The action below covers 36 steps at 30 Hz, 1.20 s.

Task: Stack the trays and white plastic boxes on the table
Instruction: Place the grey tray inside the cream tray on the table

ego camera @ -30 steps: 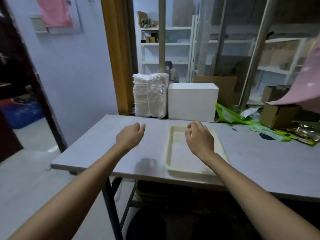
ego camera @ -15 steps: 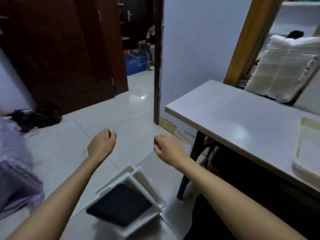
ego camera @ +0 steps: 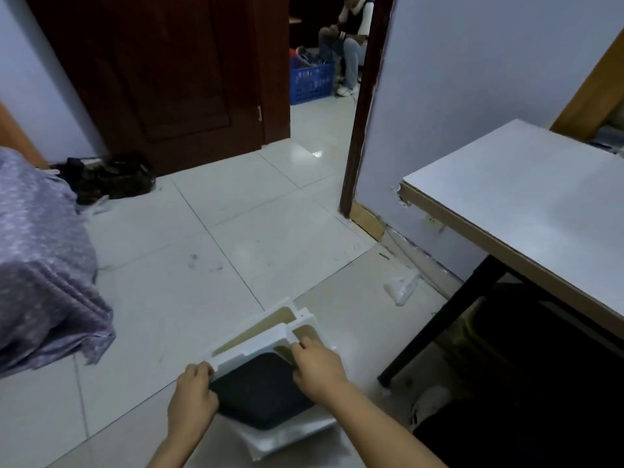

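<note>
No lettering can be read anywhere; the blue crate (ego camera: pixel 311 82) may carry markings, too blurred to tell.

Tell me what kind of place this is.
Probably a room in a home or small workshop used for packing: glossy white tiled floor, a dark brown wooden door, a grey-topped table, and a blue plastic crate in the next room.

1. Stacked boxes (ego camera: pixel 270 339) on the floor (ego camera: pixel 189 271), left of the desk (ego camera: pixel 526 197).
2. Left hand (ego camera: pixel 192 398) at their left edge, right hand (ego camera: pixel 319 368) at their right.
3. Crate (ego camera: pixel 310 81) behind, beyond the doorway.
4. Bed (ego camera: pixel 40 251) at far left.
</note>
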Motion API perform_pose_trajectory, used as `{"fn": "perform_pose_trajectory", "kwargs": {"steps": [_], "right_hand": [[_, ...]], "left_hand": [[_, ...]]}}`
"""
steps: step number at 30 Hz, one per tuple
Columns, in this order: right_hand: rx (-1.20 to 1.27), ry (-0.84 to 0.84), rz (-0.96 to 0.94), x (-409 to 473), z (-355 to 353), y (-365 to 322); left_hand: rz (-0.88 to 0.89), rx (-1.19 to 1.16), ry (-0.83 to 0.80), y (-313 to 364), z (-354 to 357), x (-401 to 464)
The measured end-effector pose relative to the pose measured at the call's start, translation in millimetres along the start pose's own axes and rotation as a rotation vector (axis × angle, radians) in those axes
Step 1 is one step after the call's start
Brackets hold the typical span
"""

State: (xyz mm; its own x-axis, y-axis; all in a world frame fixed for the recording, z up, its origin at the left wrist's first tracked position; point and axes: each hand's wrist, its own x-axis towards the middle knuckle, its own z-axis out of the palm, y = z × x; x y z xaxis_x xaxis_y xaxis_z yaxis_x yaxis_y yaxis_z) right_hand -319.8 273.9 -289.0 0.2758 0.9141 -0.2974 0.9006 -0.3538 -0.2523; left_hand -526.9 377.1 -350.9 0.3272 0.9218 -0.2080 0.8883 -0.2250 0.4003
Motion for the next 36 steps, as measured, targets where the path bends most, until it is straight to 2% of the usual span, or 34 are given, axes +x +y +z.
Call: {"fn": "perform_pose_trajectory", "kwargs": {"steps": [6, 16, 19, 26, 32, 34, 36], "right_hand": [[0.041, -0.012, -0.011, 10.9, 21.9, -8.0], [0.133, -0.035, 0.028, 10.0, 23.0, -5.1], [0.129, -0.050, 0.049, 8.5, 19.3, -1.3], [0.206, -0.057, 0.052, -6.4, 5.7, 3.3], [0.597, 0.121, 0.159, -23.1, -25.3, 9.6], [0.634, 0.228, 0.176, -29.4, -43.7, 11.5], [0.652, 0.332, 0.228, -33.4, -63.5, 13.6]], "left_hand": [[0.059, 0.028, 0.071, -4.3, 11.0, -3.6], [0.218, 0.112, 0.070, -18.7, 13.3, -8.0], [0.256, 0.146, 0.107, -13.4, 2.2, -9.9], [0.479, 0.195, 0.251, 11.5, -49.9, -2.4], [0.561, 0.155, 0.388, 65.0, -88.3, 10.8], [0.508, 0.136, 0.430, 88.8, -101.7, 11.3], [0.370, 0.044, 0.432, 106.1, -112.2, 15.9]]}}
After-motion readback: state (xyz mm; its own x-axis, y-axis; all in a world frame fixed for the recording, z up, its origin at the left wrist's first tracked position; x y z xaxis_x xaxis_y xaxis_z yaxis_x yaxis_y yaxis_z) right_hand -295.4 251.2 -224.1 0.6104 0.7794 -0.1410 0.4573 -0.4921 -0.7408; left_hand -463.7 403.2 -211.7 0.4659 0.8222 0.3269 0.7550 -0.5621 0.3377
